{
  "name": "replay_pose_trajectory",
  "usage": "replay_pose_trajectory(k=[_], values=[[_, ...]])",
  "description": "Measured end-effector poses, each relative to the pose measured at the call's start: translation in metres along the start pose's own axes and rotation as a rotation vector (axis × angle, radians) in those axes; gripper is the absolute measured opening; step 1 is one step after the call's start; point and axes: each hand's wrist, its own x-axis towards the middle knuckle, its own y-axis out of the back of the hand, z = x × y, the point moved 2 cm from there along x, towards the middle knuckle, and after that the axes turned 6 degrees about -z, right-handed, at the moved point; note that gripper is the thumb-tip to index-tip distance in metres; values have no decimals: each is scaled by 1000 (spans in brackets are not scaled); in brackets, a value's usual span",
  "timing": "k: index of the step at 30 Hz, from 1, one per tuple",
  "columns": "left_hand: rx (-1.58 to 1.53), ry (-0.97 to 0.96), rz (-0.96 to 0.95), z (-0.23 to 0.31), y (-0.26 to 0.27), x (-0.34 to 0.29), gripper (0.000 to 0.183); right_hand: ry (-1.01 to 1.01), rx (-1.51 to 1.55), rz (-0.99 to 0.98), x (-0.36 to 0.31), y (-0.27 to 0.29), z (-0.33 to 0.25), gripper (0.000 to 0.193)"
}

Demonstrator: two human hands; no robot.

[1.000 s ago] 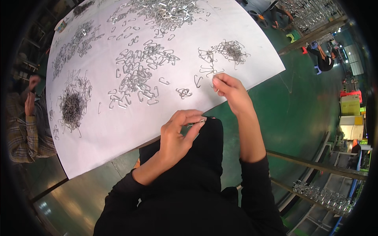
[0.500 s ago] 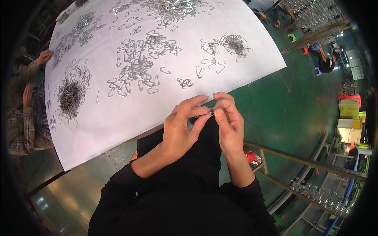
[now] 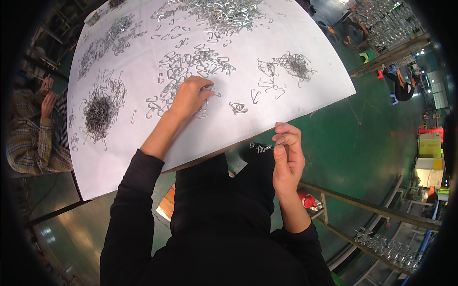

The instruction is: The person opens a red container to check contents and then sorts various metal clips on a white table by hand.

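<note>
Chain point(image 3: 260, 148) pinched in right hand point(image 3: 289, 162), left hand point(image 3: 189, 97) at clip heap point(image 3: 200, 59).
Short wire chain juts left from right thumb and fingertips, just beyond the near edge of the white table point(image 3: 129, 162); that grip is narrow, on the chain's right end. Left thumb and forefinger slightly apart over the heap's near right side, loose clip point(image 3: 217, 94) just beside them. From my end, coloured print on the small cup point(image 3: 92, 19), far left, is too small to read; can't tell its contents.
</note>
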Motion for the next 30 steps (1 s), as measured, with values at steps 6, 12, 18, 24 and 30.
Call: replay_pose_trajectory(k=[6,12,18,24,30], values=[[-40,129,-239,5,10,12,14,-30,18,-13,0,-2,-2,5],[-381,96,-16,19,-15,-11,9,-89,40,-37,-4,-1,3,4],[-1040,294,-121,98,-18,-44,9,-133,35,-32,-5,-3,12,6],[-1090,187,-14,136,-22,-61,8,-117,8,-9,-4,0,16,7],[-1056,162,13,145,-24,-64,7,-105,-50,-83,-4,5,25,10]])
